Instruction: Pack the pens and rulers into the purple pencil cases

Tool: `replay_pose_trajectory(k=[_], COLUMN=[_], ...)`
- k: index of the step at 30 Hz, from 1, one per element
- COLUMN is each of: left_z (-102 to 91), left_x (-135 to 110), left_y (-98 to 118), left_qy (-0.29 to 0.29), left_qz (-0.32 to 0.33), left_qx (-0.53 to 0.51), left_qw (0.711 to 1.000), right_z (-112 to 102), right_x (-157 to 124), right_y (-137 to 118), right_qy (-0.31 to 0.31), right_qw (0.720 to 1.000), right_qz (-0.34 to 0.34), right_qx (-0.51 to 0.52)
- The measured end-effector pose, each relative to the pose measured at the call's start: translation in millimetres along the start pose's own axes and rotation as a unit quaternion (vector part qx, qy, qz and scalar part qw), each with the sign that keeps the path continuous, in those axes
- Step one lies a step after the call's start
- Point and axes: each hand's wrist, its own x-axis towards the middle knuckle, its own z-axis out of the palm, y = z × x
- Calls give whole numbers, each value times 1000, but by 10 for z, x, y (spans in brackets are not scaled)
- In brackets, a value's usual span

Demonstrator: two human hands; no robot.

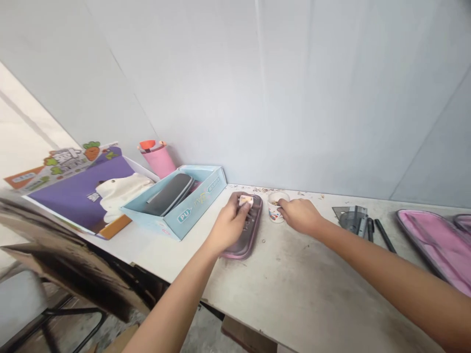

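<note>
My left hand [228,225] rests on a purple metal pencil tin [244,245] on the white table and pinches a small white eraser [246,200] over it. My right hand [300,214] reaches to a small paper cup [275,205] just right of the tin, with its fingers curled at the cup's rim. Whether those fingers hold anything is hidden.
A light blue box [184,211] with a grey case inside stands left of the tin. Behind it are a pink bottle [159,158] and a purple gift box [73,193]. Set squares and pens [362,223] and an open pink pouch [437,245] lie at the right. Shavings litter the wall edge.
</note>
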Motion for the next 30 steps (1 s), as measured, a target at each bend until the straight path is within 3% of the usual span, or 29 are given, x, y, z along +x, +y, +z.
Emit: replay_pose_trajectory(k=[5, 10, 14, 17, 21, 25, 28, 30], left_z=[243, 517, 561, 574, 539, 475, 462, 454], left_x=[278, 320, 348, 375, 424, 456, 419, 367], left_y=[181, 249, 288, 256, 167, 79, 35, 38], left_qy=[2, -141, -101, -123, -101, -69, -76, -76], left_qz=[76, 103, 118, 91, 86, 48, 5, -14], left_qx=[158, 377, 381, 370, 298, 58, -106, -152], left_qw=[984, 910, 911, 917, 945, 995, 991, 985], right_z=[-16, -5, 9, 1, -29, -77, -118, -131], right_x=[-345, -434, -435, -439, -448, -402, -270, -132], right_y=[-68, -30, -16, -10, 18, 68, 96, 103], right_qy=[15, 11, 10, 19, 19, 31, 37, 43], right_qw=[999, 998, 998, 999, 999, 999, 999, 998], right_qz=[-44, -46, -39, -34, -24, -8, 22, 38], right_qx=[-28, -41, -38, -30, -23, -5, 13, 23])
